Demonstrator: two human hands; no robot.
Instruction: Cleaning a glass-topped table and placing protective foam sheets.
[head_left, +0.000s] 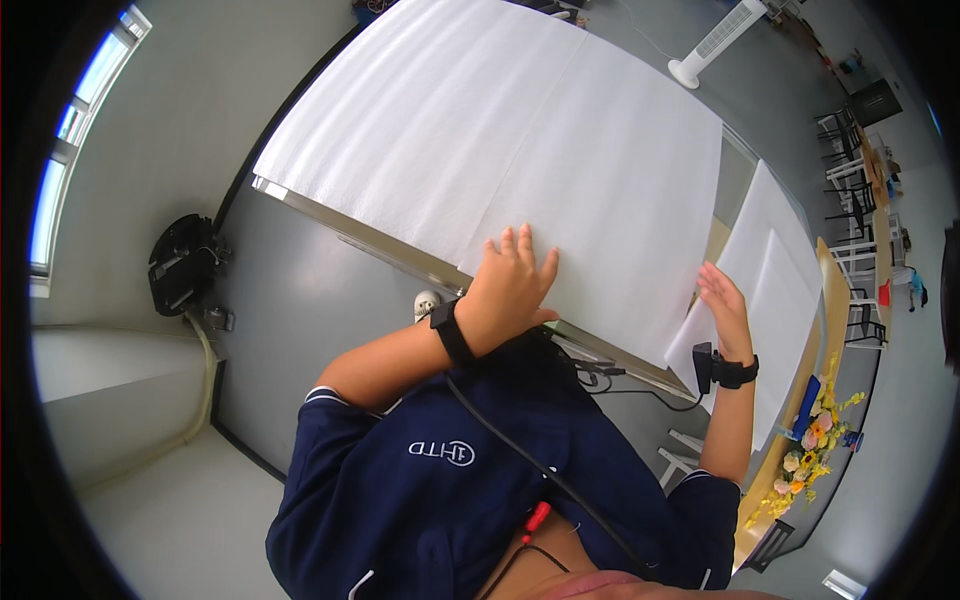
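A large white foam sheet (480, 135) covers most of the table before me, with a thin seam or crease running across it. My left hand (506, 292) lies palm down near the sheet's front edge, its fingers spread. Over to the right, my right hand (725, 307) is held flat, fingers extended, beside the sheet's right edge; its thumb is hidden and I see nothing in it. Beneath and beyond that hand lies a second white sheet (780, 300), folded over itself. Between the two sheets a strip of bare tabletop (735, 180) shows. Both wrists wear black straps, the right one with a small device.
The table's metal front edge (360, 232) runs close to my body. Black cables (600, 371) hang under it by my waist. A wooden table (829, 292) with artificial flowers (806, 450) stands at right. Beyond are a white tower fan (720, 41) and black chairs (855, 202).
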